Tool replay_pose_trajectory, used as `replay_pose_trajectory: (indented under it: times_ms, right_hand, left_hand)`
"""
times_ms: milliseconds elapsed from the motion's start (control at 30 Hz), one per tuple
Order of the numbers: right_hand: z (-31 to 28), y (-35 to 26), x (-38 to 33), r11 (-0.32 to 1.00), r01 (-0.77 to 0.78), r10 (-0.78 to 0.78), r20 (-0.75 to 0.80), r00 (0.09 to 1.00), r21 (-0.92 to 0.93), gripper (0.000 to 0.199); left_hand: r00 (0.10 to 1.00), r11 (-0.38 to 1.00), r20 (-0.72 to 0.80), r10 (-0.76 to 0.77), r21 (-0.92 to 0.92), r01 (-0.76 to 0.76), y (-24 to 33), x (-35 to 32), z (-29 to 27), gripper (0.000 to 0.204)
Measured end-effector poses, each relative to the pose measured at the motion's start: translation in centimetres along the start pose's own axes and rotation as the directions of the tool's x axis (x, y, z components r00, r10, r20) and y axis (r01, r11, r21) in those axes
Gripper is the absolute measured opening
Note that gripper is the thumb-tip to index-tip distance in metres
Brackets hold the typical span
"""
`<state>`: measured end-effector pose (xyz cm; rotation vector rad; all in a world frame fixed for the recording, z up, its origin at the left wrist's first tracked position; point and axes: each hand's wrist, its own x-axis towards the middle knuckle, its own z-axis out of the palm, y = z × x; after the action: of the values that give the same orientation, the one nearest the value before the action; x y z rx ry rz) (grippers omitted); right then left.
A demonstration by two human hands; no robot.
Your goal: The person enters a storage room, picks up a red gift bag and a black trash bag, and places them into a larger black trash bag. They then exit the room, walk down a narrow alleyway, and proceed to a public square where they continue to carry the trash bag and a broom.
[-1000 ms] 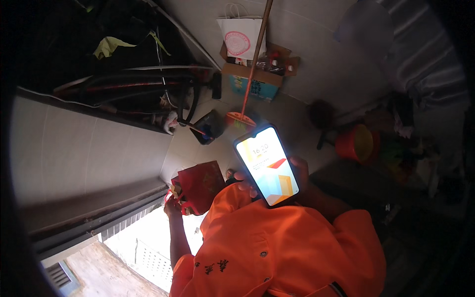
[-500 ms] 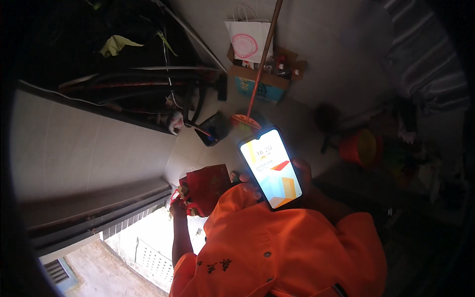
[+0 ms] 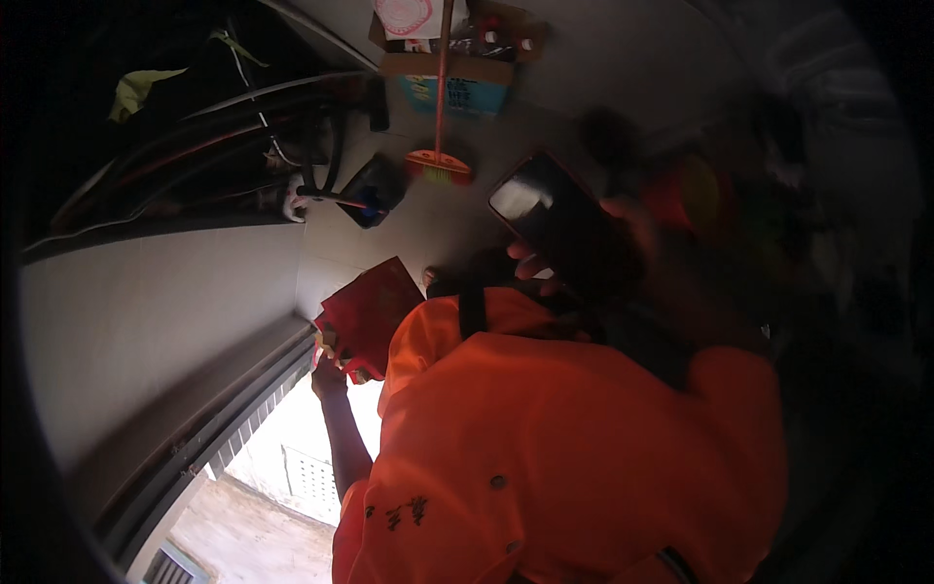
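Note:
My right hand (image 3: 584,248) holds a smartphone (image 3: 556,219) out in front of my orange shirt (image 3: 555,438); its screen is dark with a glare patch near the top, and the picture is blurred there. My left hand (image 3: 329,365) grips the lower corner of a flat red packet (image 3: 368,311) beside my chest, close to the grey wall. My left forearm runs down from it toward the lower edge.
A broom with an orange head (image 3: 440,165) leans on the tiled floor. Behind it stands a cardboard box (image 3: 449,78) with bottles. A dark dustpan (image 3: 370,190) and a bicycle wheel (image 3: 253,136) lie at the left. A bright opening (image 3: 292,457) shows below the wall.
The phone screen, lit and colourful before, is now dark. My head has turned, so the view has shifted and the right side is blurred. The red packet stays in my left hand.

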<state>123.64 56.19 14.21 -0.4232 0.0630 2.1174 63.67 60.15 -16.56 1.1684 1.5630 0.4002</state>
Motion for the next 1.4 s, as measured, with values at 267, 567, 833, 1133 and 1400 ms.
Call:
replay_pose_trajectory:
  times_ms: [267, 567, 833, 1133, 1400]
  right_hand:
    - [-2.8, -1.5, -5.4, 0.804, -0.356, 0.075, -0.512, 0.855, -0.476, 0.06]
    - [3.9, -0.5, -4.8, 0.459, -0.708, 0.187, -0.721, 0.667, -0.536, 0.049]
    - [1.5, 2.9, -3.7, 0.159, -0.683, 0.124, -0.672, 0.73, -0.713, 0.045]
    - [-4.0, 3.9, -2.4, 0.201, -0.77, 0.157, -0.756, 0.635, -0.605, 0.03]
    - [-4.0, 4.1, -0.3, 0.072, -0.87, 0.072, -0.868, 0.492, -0.487, 0.042]
  left_hand:
    - [0.896, 0.523, 0.084, -0.436, -0.787, 0.328, 2.7, -0.3, 0.7, 0.029]
    - [0.844, 0.531, -0.042, -0.534, -0.794, 0.296, 8.8, -2.1, 3.6, 0.033]
    - [0.887, 0.519, 0.057, -0.457, -0.793, 0.319, 5.9, -1.8, 2.5, 0.031]
    - [0.869, 0.524, 0.036, -0.494, -0.785, 0.331, 4.6, -1.0, 3.1, 0.035]
    - [0.884, 0.493, 0.047, -0.465, -0.815, 0.303, 5.9, -1.1, 3.1, 0.039]
